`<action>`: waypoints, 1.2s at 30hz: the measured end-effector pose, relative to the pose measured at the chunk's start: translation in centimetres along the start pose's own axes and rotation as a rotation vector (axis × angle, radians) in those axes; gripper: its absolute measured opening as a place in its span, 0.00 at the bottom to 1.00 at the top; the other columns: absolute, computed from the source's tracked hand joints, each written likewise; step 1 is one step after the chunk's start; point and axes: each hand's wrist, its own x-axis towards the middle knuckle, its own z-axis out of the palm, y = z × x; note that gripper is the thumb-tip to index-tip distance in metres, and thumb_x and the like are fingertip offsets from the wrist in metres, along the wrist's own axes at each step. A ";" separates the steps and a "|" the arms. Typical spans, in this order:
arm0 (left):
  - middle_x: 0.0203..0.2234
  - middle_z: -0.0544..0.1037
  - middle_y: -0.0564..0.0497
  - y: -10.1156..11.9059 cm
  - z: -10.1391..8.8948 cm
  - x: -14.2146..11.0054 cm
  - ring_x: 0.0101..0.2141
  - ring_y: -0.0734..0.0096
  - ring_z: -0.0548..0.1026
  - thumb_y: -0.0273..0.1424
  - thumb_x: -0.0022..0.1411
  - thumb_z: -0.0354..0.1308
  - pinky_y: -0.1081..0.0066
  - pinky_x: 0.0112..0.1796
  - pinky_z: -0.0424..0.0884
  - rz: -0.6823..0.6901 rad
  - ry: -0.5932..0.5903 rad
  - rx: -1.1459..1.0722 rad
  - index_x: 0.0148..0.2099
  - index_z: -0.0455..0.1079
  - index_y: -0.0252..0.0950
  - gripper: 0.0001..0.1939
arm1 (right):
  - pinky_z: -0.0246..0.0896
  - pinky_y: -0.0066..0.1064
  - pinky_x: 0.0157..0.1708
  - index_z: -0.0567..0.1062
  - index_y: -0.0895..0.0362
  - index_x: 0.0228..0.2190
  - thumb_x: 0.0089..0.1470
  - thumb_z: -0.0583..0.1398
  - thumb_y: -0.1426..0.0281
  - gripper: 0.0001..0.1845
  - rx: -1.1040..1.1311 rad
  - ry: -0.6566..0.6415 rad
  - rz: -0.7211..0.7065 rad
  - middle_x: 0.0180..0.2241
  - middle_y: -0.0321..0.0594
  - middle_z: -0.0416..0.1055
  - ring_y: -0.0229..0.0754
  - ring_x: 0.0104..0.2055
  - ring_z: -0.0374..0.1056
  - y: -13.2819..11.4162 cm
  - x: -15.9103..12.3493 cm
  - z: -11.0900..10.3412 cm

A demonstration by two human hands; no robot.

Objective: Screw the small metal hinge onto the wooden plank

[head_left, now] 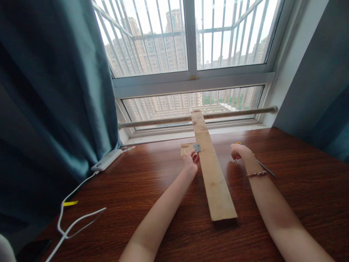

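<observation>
A long, narrow wooden board (216, 174) lies lengthwise, its far end by the window rail. Against its left edge sits a small wooden piece (186, 148), and a metal hinge (196, 147) with several holes spans the two. My left hand (190, 162) pinches at the hinge's lower edge, thumb up, partly covering the small piece. To the right of the board, my right hand (242, 152) is closed with curled fingers over a screwdriver (265, 169). The orange end of its handle shows beyond the knuckles and the shaft points back past the wrist. A thin tip shows below the fingers, too small to name.
The brown wooden table (169, 233) ends at a window with a horizontal rail (240, 113). On the left are a white power strip (107, 160), a white cable (61, 214), a yellow tag (70, 203) and a blue curtain (92, 83).
</observation>
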 end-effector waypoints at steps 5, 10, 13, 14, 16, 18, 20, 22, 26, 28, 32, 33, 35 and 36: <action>0.20 0.71 0.55 0.0 0.0 0.2 0.20 0.76 0.70 0.21 0.46 0.58 0.74 0.24 0.64 -0.013 -0.005 -0.006 0.26 0.63 0.35 0.07 | 0.65 0.30 0.35 0.74 0.59 0.27 0.39 0.63 0.74 0.07 0.176 0.128 -0.249 0.27 0.41 0.74 0.42 0.34 0.71 -2.6 -0.4 -1.8; 0.19 0.71 0.55 0.0 0.0 0.1 0.20 0.76 0.70 0.20 0.47 0.57 0.74 0.24 0.64 -0.016 -0.005 -0.005 0.26 0.64 0.35 0.06 | 0.67 0.31 0.31 0.75 0.59 0.29 0.38 0.66 0.64 0.14 0.881 -0.028 -0.533 0.27 0.39 0.74 0.39 0.29 0.70 -6.8 -2.6 0.7; 0.19 0.71 0.54 0.1 0.1 -0.1 0.20 0.76 0.70 0.20 0.48 0.57 0.74 0.24 0.64 -0.020 -0.007 0.005 0.26 0.65 0.35 0.06 | 0.66 0.31 0.29 0.75 0.59 0.24 0.36 0.67 0.64 0.12 0.932 -0.114 -0.550 0.24 0.38 0.74 0.39 0.27 0.69 -8.4 -3.5 4.0; 0.19 0.71 0.54 0.2 0.1 -0.2 0.20 0.76 0.70 0.20 0.48 0.57 0.74 0.24 0.64 -0.022 -0.007 0.008 0.26 0.65 0.35 0.05 | 0.66 0.31 0.29 0.76 0.59 0.24 0.36 0.67 0.65 0.11 0.903 -0.113 -0.558 0.23 0.38 0.74 0.39 0.26 0.69 -8.7 -3.7 5.0; 0.20 0.72 0.53 0.2 0.2 -0.3 0.21 0.76 0.70 0.20 0.48 0.56 0.75 0.24 0.64 -0.023 -0.012 0.007 0.26 0.66 0.35 0.05 | 0.65 0.30 0.29 0.77 0.58 0.23 0.38 0.66 0.66 0.09 0.823 -0.061 -0.573 0.24 0.39 0.75 0.40 0.27 0.70 -8.8 -3.8 6.5; 0.20 0.72 0.53 0.3 0.2 -0.4 0.21 0.76 0.70 0.19 0.47 0.56 0.75 0.24 0.64 -0.017 -0.015 0.003 0.26 0.66 0.34 0.05 | 0.65 0.30 0.30 0.77 0.57 0.24 0.40 0.65 0.66 0.07 0.757 0.015 -0.576 0.24 0.38 0.76 0.40 0.29 0.71 -8.7 -3.7 7.3; 0.20 0.72 0.53 0.3 0.3 -0.4 0.21 0.76 0.70 0.19 0.47 0.57 0.74 0.24 0.64 -0.003 -0.016 0.003 0.25 0.66 0.34 0.06 | 0.65 0.30 0.30 0.77 0.56 0.25 0.42 0.64 0.66 0.06 0.713 0.058 -0.578 0.25 0.38 0.76 0.41 0.29 0.71 -8.5 -3.7 7.5; 0.20 0.72 0.53 0.2 0.3 -0.4 0.20 0.76 0.70 0.19 0.46 0.57 0.74 0.24 0.64 0.012 -0.020 0.002 0.26 0.66 0.34 0.06 | 0.65 0.29 0.30 0.77 0.56 0.25 0.43 0.64 0.67 0.06 0.681 0.075 -0.589 0.25 0.38 0.76 0.41 0.29 0.71 -8.4 -3.6 7.5; 0.19 0.72 0.53 0.2 0.2 -0.4 0.19 0.78 0.69 0.19 0.47 0.56 0.75 0.24 0.65 0.017 -0.023 -0.005 0.25 0.67 0.33 0.05 | 0.64 0.29 0.30 0.76 0.57 0.25 0.44 0.64 0.67 0.05 0.647 0.122 -0.615 0.25 0.38 0.76 0.40 0.28 0.70 -8.4 -3.7 7.8; 0.19 0.72 0.53 0.2 0.2 -0.3 0.19 0.78 0.69 0.19 0.48 0.55 0.76 0.23 0.65 0.016 -0.024 -0.008 0.25 0.67 0.33 0.05 | 0.63 0.28 0.29 0.76 0.57 0.24 0.44 0.63 0.67 0.06 0.657 0.129 -0.629 0.24 0.37 0.75 0.39 0.28 0.70 -8.4 -3.8 7.9; 0.19 0.72 0.53 0.2 0.2 -0.3 0.19 0.78 0.69 0.20 0.49 0.55 0.76 0.23 0.65 0.014 -0.021 -0.001 0.26 0.66 0.33 0.04 | 0.62 0.27 0.28 0.75 0.58 0.23 0.45 0.63 0.68 0.06 0.646 0.144 -0.650 0.24 0.37 0.74 0.39 0.27 0.69 -8.5 -4.1 8.1; 0.19 0.72 0.53 0.3 0.3 -0.3 0.19 0.78 0.70 0.20 0.49 0.55 0.76 0.23 0.65 0.011 -0.016 0.000 0.27 0.66 0.33 0.04 | 0.62 0.27 0.28 0.75 0.58 0.23 0.45 0.62 0.68 0.05 0.635 0.153 -0.658 0.24 0.37 0.74 0.38 0.27 0.69 -8.6 -4.1 8.1; 0.19 0.72 0.53 0.3 0.3 -0.3 0.19 0.78 0.70 0.20 0.50 0.55 0.77 0.22 0.65 0.006 -0.007 0.000 0.27 0.65 0.33 0.04 | 0.62 0.27 0.28 0.76 0.58 0.24 0.45 0.62 0.69 0.04 0.606 0.173 -0.681 0.24 0.37 0.74 0.38 0.27 0.68 -8.6 -4.2 8.2; 0.19 0.72 0.54 0.3 0.3 -0.3 0.18 0.78 0.69 0.20 0.50 0.55 0.77 0.22 0.65 0.003 0.000 -0.001 0.27 0.65 0.33 0.04 | 0.61 0.27 0.28 0.76 0.58 0.25 0.45 0.62 0.70 0.04 0.591 0.185 -0.698 0.24 0.37 0.74 0.38 0.27 0.68 -8.6 -4.3 8.2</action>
